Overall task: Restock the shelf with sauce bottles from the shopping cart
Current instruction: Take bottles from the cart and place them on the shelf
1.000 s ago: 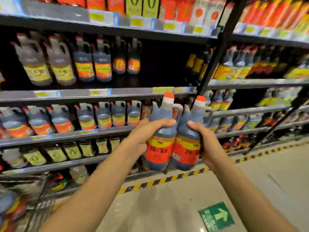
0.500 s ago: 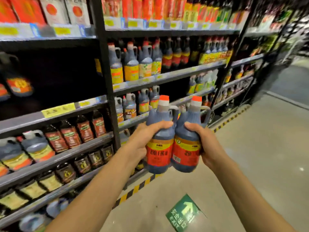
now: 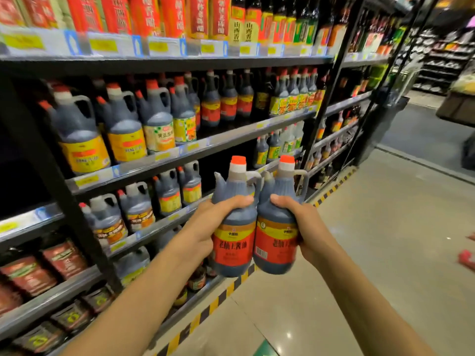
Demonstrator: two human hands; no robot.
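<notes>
I hold two dark sauce bottles with orange caps and red-and-yellow labels upright, side by side and touching, in front of the shelving. My left hand (image 3: 205, 227) grips the left sauce bottle (image 3: 235, 242) around its shoulder. My right hand (image 3: 305, 224) grips the right sauce bottle (image 3: 276, 242) the same way. The black shelf (image 3: 180, 150) rises to the left, its tiers packed with similar handled bottles. The shopping cart is out of view.
Red cartons and tall bottles fill the top tier (image 3: 164, 51). Flat dark pouches (image 3: 43, 268) lie on the low tiers at left. A yellow-black stripe (image 3: 205, 312) edges the shelf base. The tiled aisle floor (image 3: 372, 253) stretches right, with small red items (image 3: 466, 259) on it.
My view has swung right along the aisle and closer to the shelf; the cart at lower left has left the frame. Both hands keep the same grip on the bottles.
</notes>
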